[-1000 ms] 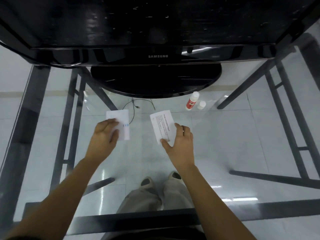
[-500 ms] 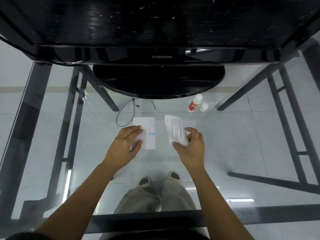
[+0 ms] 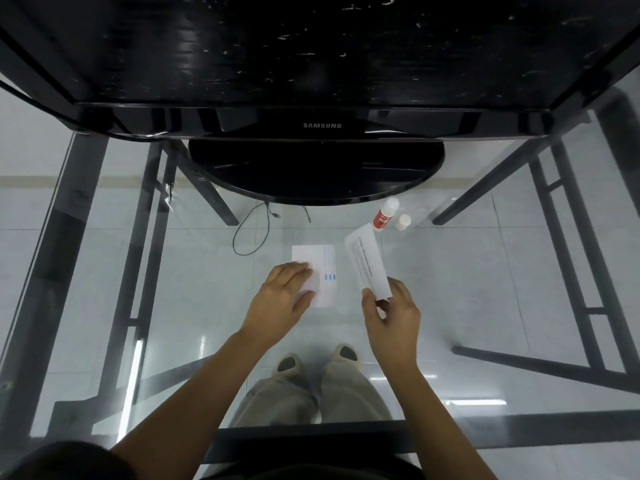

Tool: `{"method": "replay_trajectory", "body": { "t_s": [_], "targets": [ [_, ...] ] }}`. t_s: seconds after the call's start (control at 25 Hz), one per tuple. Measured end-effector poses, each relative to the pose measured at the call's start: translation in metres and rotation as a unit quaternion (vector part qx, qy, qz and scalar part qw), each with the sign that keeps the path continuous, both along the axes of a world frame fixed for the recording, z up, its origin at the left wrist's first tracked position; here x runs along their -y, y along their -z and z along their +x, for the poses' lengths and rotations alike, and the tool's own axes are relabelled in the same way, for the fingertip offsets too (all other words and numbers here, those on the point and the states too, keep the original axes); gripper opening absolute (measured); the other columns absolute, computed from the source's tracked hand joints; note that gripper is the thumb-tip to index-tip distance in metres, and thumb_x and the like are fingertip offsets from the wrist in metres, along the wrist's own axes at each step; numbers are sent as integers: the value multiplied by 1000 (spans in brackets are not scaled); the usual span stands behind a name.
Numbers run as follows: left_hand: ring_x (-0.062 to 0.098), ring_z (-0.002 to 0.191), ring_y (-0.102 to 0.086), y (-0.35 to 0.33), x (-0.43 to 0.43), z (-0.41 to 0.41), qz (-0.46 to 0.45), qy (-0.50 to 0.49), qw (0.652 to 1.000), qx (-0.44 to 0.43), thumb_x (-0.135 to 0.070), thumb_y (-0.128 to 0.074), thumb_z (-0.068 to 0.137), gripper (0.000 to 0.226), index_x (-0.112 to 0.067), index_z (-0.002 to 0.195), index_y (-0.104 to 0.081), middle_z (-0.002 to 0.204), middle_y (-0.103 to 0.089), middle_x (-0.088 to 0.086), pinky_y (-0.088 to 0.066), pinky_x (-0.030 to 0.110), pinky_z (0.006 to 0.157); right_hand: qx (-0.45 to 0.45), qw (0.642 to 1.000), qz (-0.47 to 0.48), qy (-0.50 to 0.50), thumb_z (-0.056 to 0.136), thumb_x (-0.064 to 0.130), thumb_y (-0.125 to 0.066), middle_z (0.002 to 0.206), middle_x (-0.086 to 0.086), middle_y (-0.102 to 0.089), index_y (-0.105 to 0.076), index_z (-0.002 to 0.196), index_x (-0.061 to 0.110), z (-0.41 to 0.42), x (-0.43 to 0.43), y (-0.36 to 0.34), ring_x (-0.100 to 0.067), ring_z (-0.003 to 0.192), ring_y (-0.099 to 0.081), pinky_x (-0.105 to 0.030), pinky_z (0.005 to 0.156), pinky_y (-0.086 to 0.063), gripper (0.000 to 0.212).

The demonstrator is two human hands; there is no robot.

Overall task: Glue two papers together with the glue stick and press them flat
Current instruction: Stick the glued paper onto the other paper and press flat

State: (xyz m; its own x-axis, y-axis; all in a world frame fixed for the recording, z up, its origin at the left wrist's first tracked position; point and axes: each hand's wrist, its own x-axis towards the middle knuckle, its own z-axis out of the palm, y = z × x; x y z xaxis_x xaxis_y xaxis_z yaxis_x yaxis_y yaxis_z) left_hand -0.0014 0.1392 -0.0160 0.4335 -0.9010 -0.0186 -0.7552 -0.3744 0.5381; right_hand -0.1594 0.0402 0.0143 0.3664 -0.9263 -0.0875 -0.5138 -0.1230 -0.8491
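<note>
A white paper with small blue marks (image 3: 323, 268) lies flat on the glass table (image 3: 485, 289). My left hand (image 3: 282, 299) rests palm down on its left part, fingers spread. My right hand (image 3: 389, 315) pinches the lower end of a printed white paper (image 3: 367, 263) and holds it tilted up off the glass, just right of the flat paper. A red-and-white glue stick (image 3: 384, 216) lies uncapped on the table beyond the lifted paper, with its white cap (image 3: 402, 221) beside it.
A black Samsung monitor (image 3: 320, 64) on a round black base (image 3: 315, 171) fills the far side of the table. A thin black cable (image 3: 251, 230) curls left of the papers. Dark table legs, my trousers and shoes show through the glass.
My right hand has lifted the printed paper off the glass and tilted it up. My left hand slid the blue-marked paper to the right, nearer the middle.
</note>
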Motion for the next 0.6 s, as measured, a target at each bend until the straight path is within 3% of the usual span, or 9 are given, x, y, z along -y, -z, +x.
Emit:
{"method": "replay_trajectory", "body": {
  "t_s": [0.08, 0.16, 0.2, 0.32, 0.36, 0.48, 0.6],
  "targets": [
    [26, 121, -48, -5, 3, -4, 1, -2, 1000, -5, -20, -61, 88, 40, -4, 124, -54, 128, -56, 12, -42, 40, 102, -26, 996, -76, -38, 87, 7, -62, 113, -12, -63, -62, 114, 4, 2, 0, 0, -18, 92, -62, -8, 75, -46, 28],
    [23, 118, -50, -13, 7, -8, -26, -72, 995, -61, -23, -59, 89, 38, -6, 123, -55, 127, -57, 10, -40, 32, 102, -49, 983, -149, -100, 84, -1, -63, 118, -15, -60, -59, 121, 6, 2, 0, 2, -16, 99, -57, -16, 86, -43, 38],
    [20, 113, -54, -21, 11, -10, -44, -135, 981, -130, -27, -57, 90, 35, -10, 121, -57, 124, -60, 8, -42, 31, 99, -68, 973, -176, -131, 81, -4, -64, 120, -16, -59, -58, 124, 8, 4, 0, 3, -17, 99, -56, -18, 88, -42, 45],
    [10, 85, -68, -45, 24, -11, -52, -246, 885, -393, -49, -55, 85, 35, -21, 103, -66, 100, -71, 2, -55, 30, 82, -117, 950, -216, -190, 74, -4, -71, 123, -21, -57, -56, 126, 7, 9, -7, 6, -29, 98, -61, -28, 83, -50, 56],
    [9, 78, -69, -49, 27, -12, -45, -251, 878, -405, -49, -60, 82, 32, -22, 96, -67, 92, -72, -1, -56, 28, 78, -123, 947, -215, -203, 73, -3, -72, 124, -22, -57, -55, 127, 7, 12, -10, 6, -31, 99, -62, -31, 82, -52, 57],
    [15, 71, -68, -54, 31, -9, -39, -307, 872, -378, -23, -68, 81, 6, -18, 84, -67, 79, -71, -1, -57, 34, 77, -131, 946, -166, -247, 80, 7, -70, 133, -19, -51, -49, 133, 11, 17, -17, 4, -29, 110, -57, -37, 92, -50, 58],
    [20, 77, -68, -49, 24, 0, -20, -359, 851, -383, -16, -67, 81, 10, -11, 89, -68, 84, -71, 5, -56, 35, 79, -111, 948, -67, -290, 83, 49, -60, 148, -4, -35, -38, 140, 24, 14, -22, -1, -18, 131, -33, -31, 106, -32, 66]
  ]
}}
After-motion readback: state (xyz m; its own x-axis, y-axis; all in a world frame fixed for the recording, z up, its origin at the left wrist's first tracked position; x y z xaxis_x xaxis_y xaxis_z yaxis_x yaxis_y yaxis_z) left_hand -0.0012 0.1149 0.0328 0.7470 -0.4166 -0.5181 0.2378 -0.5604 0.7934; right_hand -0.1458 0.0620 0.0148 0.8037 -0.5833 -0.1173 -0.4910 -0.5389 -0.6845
